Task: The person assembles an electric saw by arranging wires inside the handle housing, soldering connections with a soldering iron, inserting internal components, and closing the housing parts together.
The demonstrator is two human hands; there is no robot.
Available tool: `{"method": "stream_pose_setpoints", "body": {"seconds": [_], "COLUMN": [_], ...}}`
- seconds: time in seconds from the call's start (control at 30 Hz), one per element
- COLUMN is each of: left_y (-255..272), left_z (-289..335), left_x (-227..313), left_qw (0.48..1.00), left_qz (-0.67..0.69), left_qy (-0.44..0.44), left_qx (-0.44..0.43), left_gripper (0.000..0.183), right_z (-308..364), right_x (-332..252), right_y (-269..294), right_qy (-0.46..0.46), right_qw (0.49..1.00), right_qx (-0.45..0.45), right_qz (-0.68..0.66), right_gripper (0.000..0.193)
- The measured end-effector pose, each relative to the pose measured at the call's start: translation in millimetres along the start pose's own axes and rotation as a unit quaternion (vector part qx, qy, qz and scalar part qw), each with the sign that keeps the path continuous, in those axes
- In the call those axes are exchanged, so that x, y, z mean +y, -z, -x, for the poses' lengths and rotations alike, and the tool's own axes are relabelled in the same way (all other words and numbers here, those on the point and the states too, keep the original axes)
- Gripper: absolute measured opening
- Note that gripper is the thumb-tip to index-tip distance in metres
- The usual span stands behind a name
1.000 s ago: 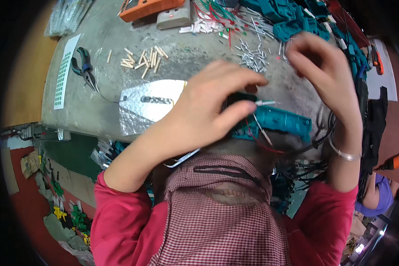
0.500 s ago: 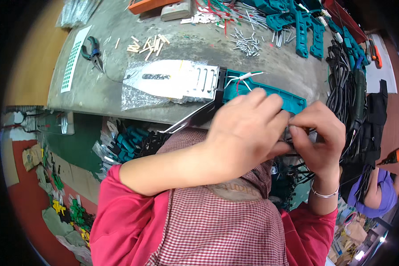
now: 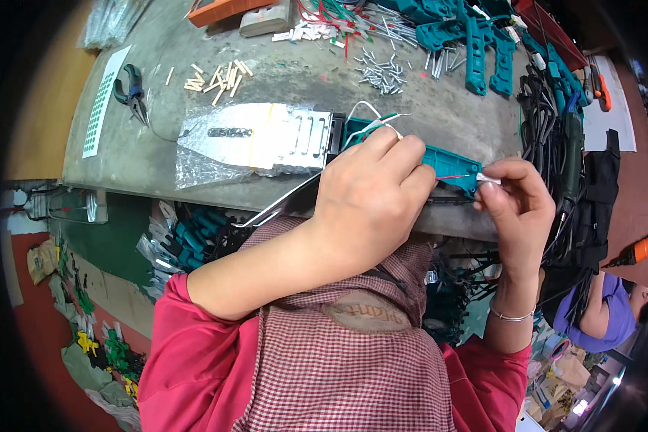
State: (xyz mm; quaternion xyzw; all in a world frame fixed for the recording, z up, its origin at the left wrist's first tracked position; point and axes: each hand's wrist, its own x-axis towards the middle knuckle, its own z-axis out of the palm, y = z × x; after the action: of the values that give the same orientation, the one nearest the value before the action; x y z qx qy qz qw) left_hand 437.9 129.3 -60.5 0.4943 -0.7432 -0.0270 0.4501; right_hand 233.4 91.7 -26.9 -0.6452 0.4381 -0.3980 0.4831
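Observation:
My left hand (image 3: 371, 191) lies closed over a teal plastic housing half (image 3: 455, 163). A thin red wire (image 3: 450, 177) sticks out from its fingers toward the right; the fingertips themselves are hidden behind the hand. Beyond the housing's right end, my right hand (image 3: 517, 201) pinches a small white connector (image 3: 488, 180) between thumb and fingers. The wire's tip points at the connector, with a small gap between them. White wires (image 3: 360, 108) loop up out of the housing. To its left, a silver plate (image 3: 227, 137) in clear film is attached at a black collar.
Pliers (image 3: 132, 93), wooden pegs (image 3: 227, 81) and loose screws (image 3: 383, 75) are spread over the grey table (image 3: 281, 79). White connectors (image 3: 308, 32) and teal housings (image 3: 475, 57) lie at the back. Black cables (image 3: 543, 137) hang at the right. A person in purple (image 3: 597, 317) is at far right.
My hands have drawn apart, uncovering the red wire and the white connector between them. The whole view has shifted slightly, so the table things appear further left.

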Motion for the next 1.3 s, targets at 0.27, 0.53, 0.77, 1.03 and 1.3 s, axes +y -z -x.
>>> {"method": "stream_pose_setpoints", "body": {"seconds": [0.27, 0.53, 0.77, 1.03, 1.3], "left_y": [-2.0, -3.9, 5.0, 4.0, 60.3], "left_z": [0.7, 2.6, 2.8, 14.7, 17.3], "left_x": [-1.1, -4.1, 6.0, 3.7, -2.7], "left_qw": [1.000, 1.000, 1.000, 0.999, 0.995], "left_qz": [-0.006, -0.010, -0.013, 0.012, -0.008], "left_qy": [-0.014, -0.028, -0.018, -0.017, -0.066], "left_qx": [-0.004, 0.003, -0.015, -0.034, -0.068], "left_gripper": [0.017, 0.018, 0.024, 0.028, 0.054], "right_z": [-4.8, -8.4, -5.9, -1.3, 4.3], "right_x": [-6.1, -11.1, -23.3, -17.7, -14.4], "right_y": [-7.1, -19.7, -12.2, -22.5, 34.2], "right_qy": [0.064, 0.047, 0.131, 0.256, 0.147], "right_qw": [0.991, 0.992, 0.964, 0.906, 0.956], "right_qx": [-0.075, -0.070, -0.087, -0.086, 0.030], "right_qz": [0.092, 0.095, 0.215, 0.325, 0.253], "right_gripper": [0.014, 0.014, 0.013, 0.014, 0.013]}}
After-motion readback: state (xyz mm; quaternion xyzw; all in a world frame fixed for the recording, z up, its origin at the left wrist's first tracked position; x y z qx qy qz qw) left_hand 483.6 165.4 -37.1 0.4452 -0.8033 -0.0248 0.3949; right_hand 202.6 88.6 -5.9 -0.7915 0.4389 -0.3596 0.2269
